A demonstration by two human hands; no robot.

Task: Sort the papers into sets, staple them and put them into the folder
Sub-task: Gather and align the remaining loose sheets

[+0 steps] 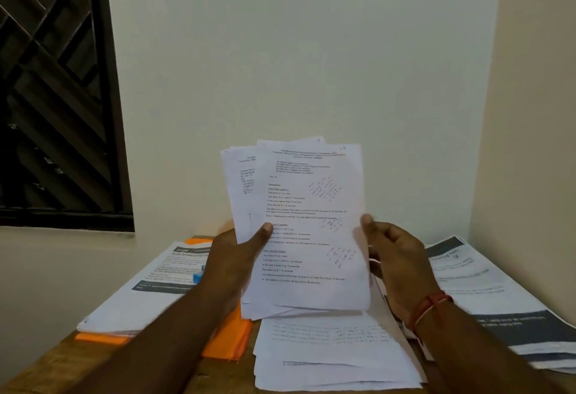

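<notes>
Sheaf (311, 225) up in front of me, both hands on it. My left hand (232, 256) has the lower left edge, thumb laid across the front page and the fingers wrapped behind. My right hand (396, 266) is at the right edge, thumb tip on the paper, fingers curled in beside it; it reads as a light pinch on the front sheet. The pages stand upright, long axis vertical, and they're fanned, with at least two more tops peeking out on the left behind the front one (typed text with handwritten sums in the margin).

Down on the table (62, 359) lies the orange folder (229, 337), flat, below and to the left of the sheaf, so it's nearer my left hand. A banner-headed stack (140, 294) sits on top of the folder's far left part, with a small blue thing (198, 275) on it; a stapler perhaps, too blurred to say. Just right of the folder is a loose pile of plain sheets (330, 353), directly under the sheaf. Well right of the folder lies another stack with dark banners (486, 294).

Sorting isn't finished, I'd judge: nothing looks stapled or filed. My right hand looks best placed to draw the front sheet off sideways while my left keeps the rest.
</notes>
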